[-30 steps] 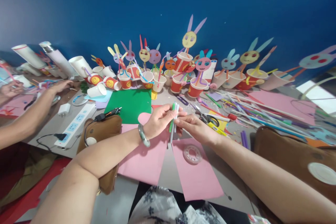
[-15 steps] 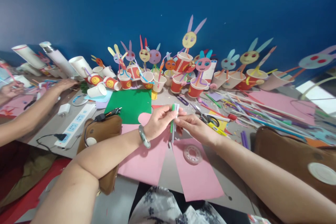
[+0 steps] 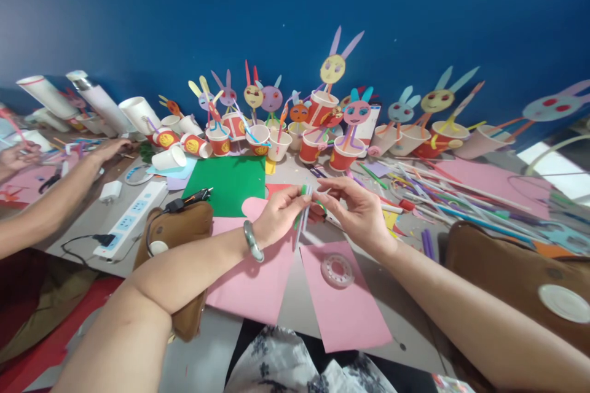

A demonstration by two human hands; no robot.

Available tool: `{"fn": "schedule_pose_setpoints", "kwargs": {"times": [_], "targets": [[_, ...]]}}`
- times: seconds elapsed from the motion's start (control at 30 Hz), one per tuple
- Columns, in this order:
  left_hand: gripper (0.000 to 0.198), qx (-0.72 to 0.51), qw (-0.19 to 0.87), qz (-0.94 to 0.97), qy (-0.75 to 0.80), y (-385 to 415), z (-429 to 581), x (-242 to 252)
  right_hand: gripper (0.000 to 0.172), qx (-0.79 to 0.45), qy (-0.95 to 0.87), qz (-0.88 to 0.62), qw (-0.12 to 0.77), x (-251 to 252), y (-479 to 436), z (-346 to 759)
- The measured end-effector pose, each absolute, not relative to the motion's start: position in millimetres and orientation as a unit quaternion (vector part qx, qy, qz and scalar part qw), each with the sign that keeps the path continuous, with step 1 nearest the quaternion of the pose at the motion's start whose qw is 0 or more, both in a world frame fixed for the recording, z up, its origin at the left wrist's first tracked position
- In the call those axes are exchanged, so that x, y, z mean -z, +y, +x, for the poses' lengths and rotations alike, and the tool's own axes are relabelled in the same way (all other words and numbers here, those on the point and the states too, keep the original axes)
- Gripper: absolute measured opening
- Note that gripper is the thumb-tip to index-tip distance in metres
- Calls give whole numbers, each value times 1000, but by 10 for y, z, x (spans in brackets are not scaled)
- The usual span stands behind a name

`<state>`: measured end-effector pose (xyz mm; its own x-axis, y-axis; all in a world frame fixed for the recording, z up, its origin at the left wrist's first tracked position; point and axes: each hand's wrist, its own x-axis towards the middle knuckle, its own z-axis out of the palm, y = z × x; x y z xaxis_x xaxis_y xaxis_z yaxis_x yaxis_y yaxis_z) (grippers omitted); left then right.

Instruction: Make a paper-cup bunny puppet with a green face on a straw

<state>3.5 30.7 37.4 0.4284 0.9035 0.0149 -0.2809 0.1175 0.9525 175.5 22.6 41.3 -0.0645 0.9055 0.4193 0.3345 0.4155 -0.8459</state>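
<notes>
Has raised the right hand at three o'clock of the straws, parting thumb and forefinger; pinches them from nine with the left hand, lower ends toward six.

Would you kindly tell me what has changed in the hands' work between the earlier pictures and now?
The right hand has risen slightly and shifted rightward, its fingers spreading; whether it still touches the bundle of green and white sticks is unclear. The left hand still pinches the bundle, and the tape roll remains on the pink paper.
</notes>
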Motion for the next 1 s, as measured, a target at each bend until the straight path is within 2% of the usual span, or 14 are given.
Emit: {"fn": "schedule_pose_setpoints", "kwargs": {"times": [0.23, 0.47, 1.0], "targets": [[48, -384, 711, 508, 299, 240, 31, -394, 31, -278, -712, -425, 485, -424, 236, 1778], [46, -375, 727, 491, 300, 259, 30, -399, 37, -333, -696, -434, 465, -373, 292, 1808], [49, -342, 755, 472, 301, 276, 13, -364, 37, -322, -728, -406, 449, -380, 321, 1825]]}}
